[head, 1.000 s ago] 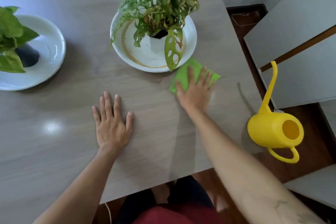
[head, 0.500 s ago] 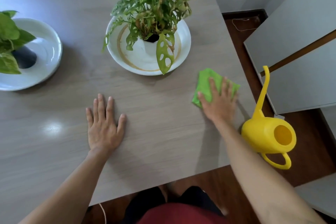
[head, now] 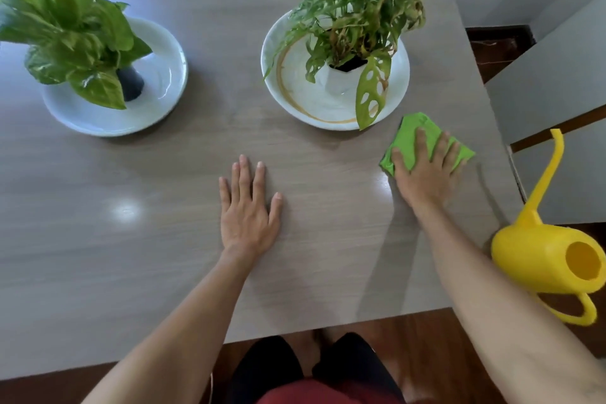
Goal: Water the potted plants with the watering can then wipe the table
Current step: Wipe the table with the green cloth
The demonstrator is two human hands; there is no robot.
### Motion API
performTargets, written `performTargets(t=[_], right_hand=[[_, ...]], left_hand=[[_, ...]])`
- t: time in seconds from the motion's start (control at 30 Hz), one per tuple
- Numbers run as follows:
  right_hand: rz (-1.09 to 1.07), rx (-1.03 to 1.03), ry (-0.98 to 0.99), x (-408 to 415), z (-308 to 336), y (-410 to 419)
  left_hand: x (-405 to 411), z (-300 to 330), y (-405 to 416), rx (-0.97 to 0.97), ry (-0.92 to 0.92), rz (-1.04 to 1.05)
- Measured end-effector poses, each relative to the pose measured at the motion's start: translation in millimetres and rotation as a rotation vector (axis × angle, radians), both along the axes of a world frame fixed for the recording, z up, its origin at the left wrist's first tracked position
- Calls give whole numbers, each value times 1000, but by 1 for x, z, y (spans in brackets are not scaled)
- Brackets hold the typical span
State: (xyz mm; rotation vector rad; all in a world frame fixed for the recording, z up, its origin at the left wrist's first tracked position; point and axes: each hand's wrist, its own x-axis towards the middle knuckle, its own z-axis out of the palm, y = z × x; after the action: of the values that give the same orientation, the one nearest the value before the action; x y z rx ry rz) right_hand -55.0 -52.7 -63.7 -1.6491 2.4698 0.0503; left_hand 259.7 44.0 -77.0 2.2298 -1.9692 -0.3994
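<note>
The right hand (head: 423,170) presses flat on a green cloth (head: 413,138) on the grey table (head: 164,239); the left hand (head: 247,210) rests flat beside it; two potted plants (head: 354,20) stand in white dishes (head: 328,102); a yellow watering can (head: 541,256) sits at the right edge.

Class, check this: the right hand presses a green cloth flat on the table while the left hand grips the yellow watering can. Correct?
Not quite. In the head view the left hand lies flat on the table; the watering can stands untouched. The rest holds.

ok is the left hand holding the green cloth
No, the left hand lies flat and bare on the table; the right hand presses the green cloth.
</note>
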Motion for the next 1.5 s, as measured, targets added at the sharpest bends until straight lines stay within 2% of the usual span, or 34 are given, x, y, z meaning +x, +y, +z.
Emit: performTargets(t=[0.13,0.4,0.57,0.77,1.03,1.23,1.3,1.4,1.5], right_hand=[[84,-44,-2,63,-5,13],[211,-134,-12,169,-12,34],[300,-139,-7,237,-12,27],[406,-85,-6,314,-9,18],[662,-107,-97,392,-8,76],[827,81,-173,391,10,86],[834,25,-217,368,22,78],[691,-99,-263,323,20,71],[530,-146,-192,281,5,71]], left_hand=[[19,9,9,-95,149,33],[153,1,46,-100,90,212],[233,-2,76,-27,-8,337],[252,-7,91,1,-42,337],[257,-4,92,-12,43,347],[250,11,76,-89,145,387],[237,19,63,-128,152,347],[209,25,40,-163,118,244],[175,24,21,-119,11,117]])
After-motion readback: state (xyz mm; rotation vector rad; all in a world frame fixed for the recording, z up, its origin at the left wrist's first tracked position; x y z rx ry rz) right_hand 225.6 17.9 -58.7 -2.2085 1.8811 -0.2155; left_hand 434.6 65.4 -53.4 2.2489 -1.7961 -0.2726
